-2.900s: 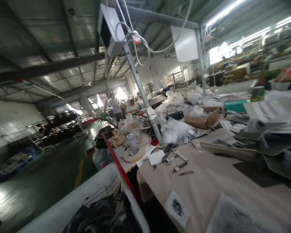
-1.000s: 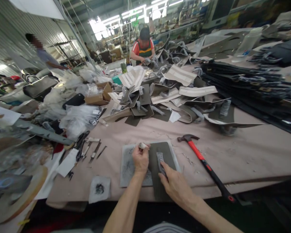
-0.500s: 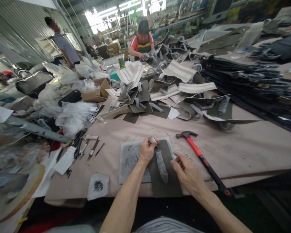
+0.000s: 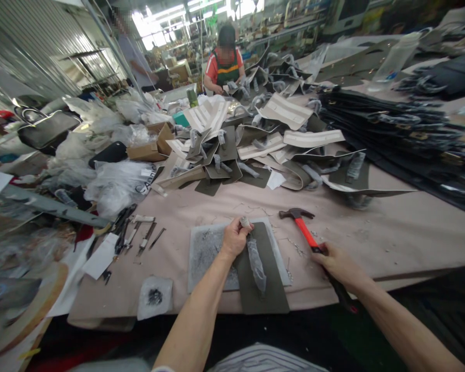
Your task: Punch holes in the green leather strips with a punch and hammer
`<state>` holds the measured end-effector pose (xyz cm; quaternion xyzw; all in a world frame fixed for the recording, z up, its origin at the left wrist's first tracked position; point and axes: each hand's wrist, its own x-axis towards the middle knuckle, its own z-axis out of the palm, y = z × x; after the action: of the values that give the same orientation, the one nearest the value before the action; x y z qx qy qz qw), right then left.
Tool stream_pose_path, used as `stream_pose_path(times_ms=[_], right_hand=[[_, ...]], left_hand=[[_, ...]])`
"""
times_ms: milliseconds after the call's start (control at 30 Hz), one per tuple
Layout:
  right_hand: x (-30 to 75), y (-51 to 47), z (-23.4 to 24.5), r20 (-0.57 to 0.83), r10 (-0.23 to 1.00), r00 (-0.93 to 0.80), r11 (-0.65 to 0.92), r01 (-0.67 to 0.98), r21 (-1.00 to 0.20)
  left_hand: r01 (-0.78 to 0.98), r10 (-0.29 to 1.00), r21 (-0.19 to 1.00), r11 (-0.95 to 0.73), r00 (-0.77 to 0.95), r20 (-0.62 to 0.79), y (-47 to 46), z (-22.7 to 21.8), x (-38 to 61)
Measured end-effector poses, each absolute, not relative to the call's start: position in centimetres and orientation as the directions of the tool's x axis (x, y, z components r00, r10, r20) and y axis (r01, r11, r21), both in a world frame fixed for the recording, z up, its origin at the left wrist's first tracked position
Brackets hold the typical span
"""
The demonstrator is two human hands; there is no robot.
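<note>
My left hand (image 4: 234, 238) is closed round a small punch-like tool (image 4: 245, 222) that stands upright on a dark olive leather piece (image 4: 269, 281). That piece lies over a grey cutting pad (image 4: 205, 253) and has a strip wrapped in clear plastic (image 4: 256, 264) down its middle. My right hand (image 4: 335, 262) is closed on the handle of a red-handled hammer (image 4: 304, 232), which lies on the beige table to the right of the pad. The hammer's dark head points away from me.
Small hand tools (image 4: 134, 235) lie left of the pad, beside a white square with dark bits (image 4: 154, 297). Cut leather pieces (image 4: 256, 150) pile up mid-table and black stacks (image 4: 406, 134) at right. A person in red (image 4: 225, 62) works at the far end.
The view swung from the hall down to the table. My right hand left the leather piece and moved right onto the hammer handle. My left hand kept the tool on the piece.
</note>
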<state>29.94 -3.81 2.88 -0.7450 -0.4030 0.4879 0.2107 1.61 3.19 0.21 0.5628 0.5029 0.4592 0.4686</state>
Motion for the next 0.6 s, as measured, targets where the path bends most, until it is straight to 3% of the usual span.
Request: stream_pose_path(times_ms=[67,167,267,333,400,500,600], right_hand=[[28.8,-3.1,4.6,-0.664,0.746,0.046,-0.663,0.14,-0.735],[26.6,-2.9,7.2,-0.608,0.794,0.018,-0.608,0.056,-0.792],[25.0,-3.5,9.2,-0.266,0.955,0.13,-0.294,0.337,-0.894],[24.6,-3.8,10.0,0.006,0.997,0.08,-0.047,0.636,-0.77],[24.8,-3.8,10.7,0.068,0.996,-0.06,0.088,0.815,-0.572],[25.5,-3.3,13.2,0.016,0.98,-0.2,0.189,0.892,-0.411],[25.7,-3.1,17.2,0.28,0.954,-0.105,0.227,0.864,-0.449]], left_hand=[[0.178,0.994,0.982,-0.069,0.099,0.052,3.2,0.4,1.6],[0.243,0.988,0.962,-0.126,0.122,0.099,3.0,0.5,1.6],[0.289,0.977,0.936,-0.199,0.132,0.166,2.5,0.4,1.6],[0.301,0.971,0.926,-0.229,0.141,0.195,2.2,0.3,1.7],[0.308,0.971,0.923,-0.23,0.136,0.197,2.1,0.2,1.7],[0.301,0.975,0.929,-0.217,0.118,0.19,2.0,0.0,1.7],[0.272,0.971,0.934,-0.233,0.119,0.208,2.1,-0.1,1.7]])
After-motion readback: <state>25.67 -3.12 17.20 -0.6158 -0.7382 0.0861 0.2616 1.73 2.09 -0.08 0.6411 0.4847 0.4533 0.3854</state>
